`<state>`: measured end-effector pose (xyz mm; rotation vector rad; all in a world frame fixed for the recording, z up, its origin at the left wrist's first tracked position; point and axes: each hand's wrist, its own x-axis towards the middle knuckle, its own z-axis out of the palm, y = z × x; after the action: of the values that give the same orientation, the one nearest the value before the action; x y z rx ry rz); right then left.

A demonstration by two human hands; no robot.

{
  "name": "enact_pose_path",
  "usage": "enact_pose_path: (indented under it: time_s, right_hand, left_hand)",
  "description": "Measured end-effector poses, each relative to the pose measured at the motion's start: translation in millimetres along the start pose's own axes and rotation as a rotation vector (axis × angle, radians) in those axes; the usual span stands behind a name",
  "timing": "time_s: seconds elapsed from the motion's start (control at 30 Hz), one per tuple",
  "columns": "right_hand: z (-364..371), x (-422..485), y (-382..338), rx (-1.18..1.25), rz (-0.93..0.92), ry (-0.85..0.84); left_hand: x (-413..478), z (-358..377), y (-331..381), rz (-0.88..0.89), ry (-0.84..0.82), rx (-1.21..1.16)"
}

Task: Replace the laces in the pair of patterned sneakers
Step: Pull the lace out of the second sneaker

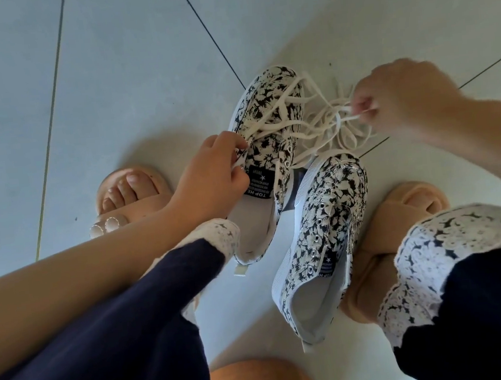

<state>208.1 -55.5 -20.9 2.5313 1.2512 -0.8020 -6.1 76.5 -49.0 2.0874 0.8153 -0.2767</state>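
Trouble, by my judgement, would start at nine o'clock, where the left hand [211, 175] pinched a cream lace end [236, 162] against the eyelet row of the half-laced sneaker [267, 154]: a slipped pinch would let the tip fall away from its eyelet, or go into the wrong one. Further right, the loose lace heap [329, 127] lay on the tiled floor [110, 80] at one o'clock of that shoe, loops crossing loops; a hard pull by the right hand [402, 98] could draw it into a knot, or tip the half-laced sneaker over. The left forearm [97, 259] stretched from eight o'clock across a dark trouser leg [118, 325], wrist bent down, thumb and fingers curled tight on the lace end beside the tongue label [259, 186]. The half-laced sneaker stood at the centre, toe toward twelve; the unlaced sneaker [330, 206], eyelets bare, sat just beside it at five o'clock. The right hand hung at two o'clock, back upward, fingers curled round strands of the heap. A beige slide sandal [397, 206] sat at three o'clock of the unlaced sneaker.
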Motion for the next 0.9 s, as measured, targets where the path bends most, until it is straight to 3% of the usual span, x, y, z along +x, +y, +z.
enact_pose_path:
  time_s: [0.1, 0.2, 0.37, 0.5, 0.57, 0.7, 0.8, 0.9]
  right_hand:
    - [6, -8, -48, 0.236, -0.255, 0.001]
    - [23, -3, -82, 0.131, -0.390, 0.152]
    - [37, 7, -92, -0.020, -0.339, 0.297]
    - [39, 10, -94, -0.100, -0.333, 0.257]
    - [30, 7, -90, 0.144, -0.341, 0.170]
    - [-10, -6, -52, 0.638, -0.318, -0.193]
    - [-20, -13, -10, 0.510, -0.206, -0.477]
    - [-9, -13, 9, 0.166, -0.141, -0.570]
  left_hand:
    - [0, 1, 2, 0.002, -0.005, 0.013]
    - [0, 2, 3, 0.000, -0.007, 0.031]
    - [1, 2, 2, -0.004, 0.005, 0.047]
    - [1, 2, 2, 0.014, -0.001, 0.048]
    - [0, 2, 0, 0.014, 0.003, 0.044]
    - [1, 0, -6, -0.007, 0.022, 0.015]
    - [1, -1, -4, -0.007, 0.024, 0.009]
    - [-2, 0, 1, 0.032, -0.013, 0.021]
